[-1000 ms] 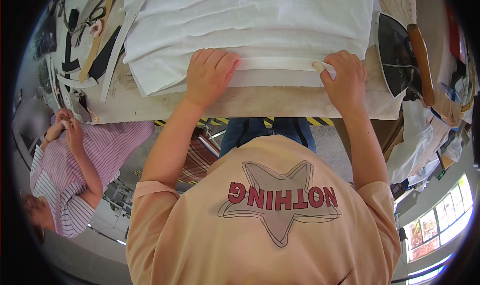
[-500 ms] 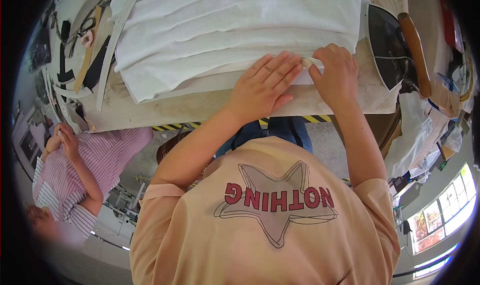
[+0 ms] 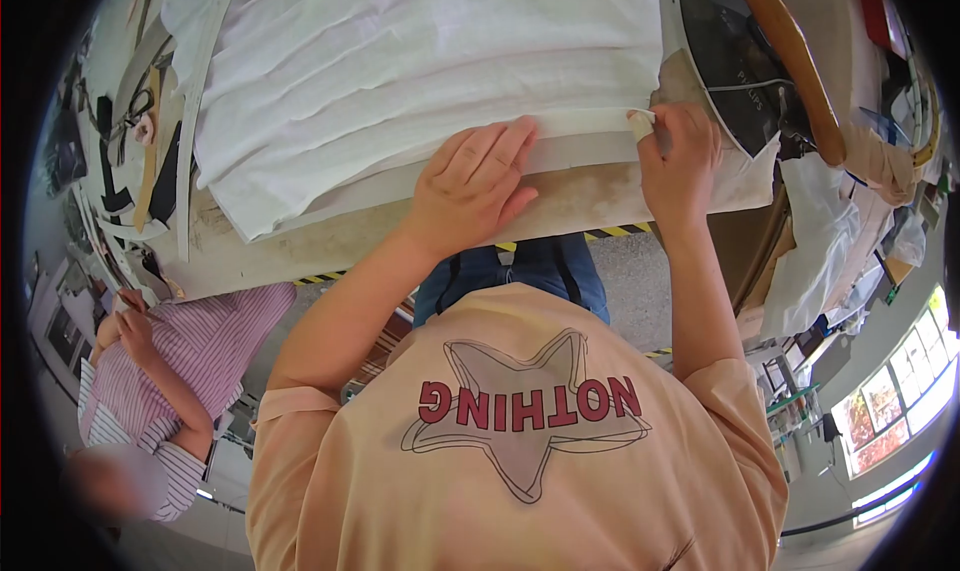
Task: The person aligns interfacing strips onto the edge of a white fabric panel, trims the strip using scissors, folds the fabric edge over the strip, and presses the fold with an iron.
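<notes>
White cloth point(image 3: 430, 56) lies in soft folds over the table, its near edge running sideways in front of me. My left hand point(image 3: 475, 181) rests flat on that near edge, fingers stretched out and thumb apart. At the cloth's right end, my right hand point(image 3: 682, 161) pinches the edge between thumb and fingers. A pale wrap covers the tip of my right thumb. Beneath the cloth's near edge shows a strip of white, flat material point(image 3: 585, 151). Close to my right hand stands a dark-soled iron point(image 3: 735, 66) with a wooden handle point(image 3: 795, 61).
Scissors point(image 3: 140, 106), rulers and dark strips crowd the table's left side. A long pale strip point(image 3: 200, 101) lies along the cloth's left edge. To the left, a person in a striped apron point(image 3: 215, 351) holds their hands together. Plastic sheeting point(image 3: 815, 241) hangs at the right.
My hands have moved apart: the left slid leftward along the cloth, while the right keeps its pinch at the right end. The whole view has shifted a little.
</notes>
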{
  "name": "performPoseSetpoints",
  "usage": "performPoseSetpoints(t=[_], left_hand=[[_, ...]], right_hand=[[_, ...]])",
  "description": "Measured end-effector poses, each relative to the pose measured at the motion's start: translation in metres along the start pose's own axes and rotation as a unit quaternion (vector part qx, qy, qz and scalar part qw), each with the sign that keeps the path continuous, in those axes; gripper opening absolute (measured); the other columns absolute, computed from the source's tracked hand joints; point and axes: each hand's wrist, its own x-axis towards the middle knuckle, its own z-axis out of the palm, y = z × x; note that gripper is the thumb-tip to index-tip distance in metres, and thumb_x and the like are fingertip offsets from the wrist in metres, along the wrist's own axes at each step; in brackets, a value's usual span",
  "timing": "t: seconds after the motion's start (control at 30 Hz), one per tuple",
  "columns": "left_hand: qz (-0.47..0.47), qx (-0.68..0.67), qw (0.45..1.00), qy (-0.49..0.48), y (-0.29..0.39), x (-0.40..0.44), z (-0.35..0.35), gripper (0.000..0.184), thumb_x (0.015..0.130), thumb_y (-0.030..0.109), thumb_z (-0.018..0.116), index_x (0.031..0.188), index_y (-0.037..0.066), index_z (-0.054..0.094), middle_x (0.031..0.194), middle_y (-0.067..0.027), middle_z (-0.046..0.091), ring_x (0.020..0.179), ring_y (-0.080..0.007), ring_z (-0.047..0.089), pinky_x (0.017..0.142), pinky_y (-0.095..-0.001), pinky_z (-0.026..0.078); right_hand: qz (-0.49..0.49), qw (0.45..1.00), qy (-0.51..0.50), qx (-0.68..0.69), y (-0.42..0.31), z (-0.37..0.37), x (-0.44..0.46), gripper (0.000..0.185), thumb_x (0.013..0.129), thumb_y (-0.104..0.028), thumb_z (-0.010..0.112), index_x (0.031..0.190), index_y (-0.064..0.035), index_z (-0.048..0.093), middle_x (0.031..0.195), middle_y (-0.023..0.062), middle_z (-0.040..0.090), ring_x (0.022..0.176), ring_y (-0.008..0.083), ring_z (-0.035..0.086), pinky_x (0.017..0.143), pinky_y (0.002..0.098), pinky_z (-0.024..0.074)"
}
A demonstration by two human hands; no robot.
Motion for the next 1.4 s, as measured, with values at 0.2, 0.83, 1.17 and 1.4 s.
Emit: performPoseSetpoints(t=[0.2,0.83,1.17,1.4], left_hand=[[0.073,-0.006,0.997,-0.003,-0.022,0.019,-0.001,0.043,0.077,0.023,0.065,0.117,0.009,0.064,0.128,-0.0018,0.057,0.098,-0.0185,0.056,0.082,-0.0323,0.05],[0.219,0.043,0.972,-0.08,-0.032,0.061,-0.001,0.06,0.08,0.013,0.055,0.139,0.019,0.053,0.153,0.0101,0.041,0.066,-0.0115,0.042,0.055,-0.0223,0.046],[0.214,0.066,0.967,-0.117,-0.027,0.063,-0.003,0.063,0.079,0.013,0.055,0.141,0.019,0.051,0.154,0.0087,0.038,0.066,-0.0116,0.045,0.054,-0.0229,0.046],[0.211,0.071,0.967,-0.122,-0.025,0.064,-0.005,0.062,0.079,0.014,0.056,0.14,0.02,0.052,0.154,0.0088,0.039,0.066,-0.012,0.045,0.053,-0.0237,0.046]], right_hand=[[0.006,1.0,0.004,-0.015,0.003,0.001,-0.001,0.015,0.08,-0.015,0.073,0.089,-0.0074,0.064,0.093,0.0063,0.061,0.093,0.0299,0.055,0.087,0.0421,0.0394],[-0.052,0.998,-0.012,0.018,0.015,-0.003,0.008,0.019,0.075,-0.017,0.078,0.085,-0.0084,0.064,0.087,0.0023,0.059,0.09,0.0259,0.056,0.088,0.041,0.0385],[-0.06,0.998,0.012,0.009,0.017,0.001,0.004,0.02,0.075,-0.015,0.076,0.089,-0.0092,0.063,0.092,0.0033,0.06,0.093,0.0267,0.056,0.089,0.0429,0.0394],[-0.138,0.988,0.074,-0.009,0.029,0.012,-0.023,0.039,0.075,-0.014,0.073,0.113,-0.0127,0.066,0.117,0.0036,0.063,0.113,0.0239,0.056,0.102,0.0433,0.0378]])
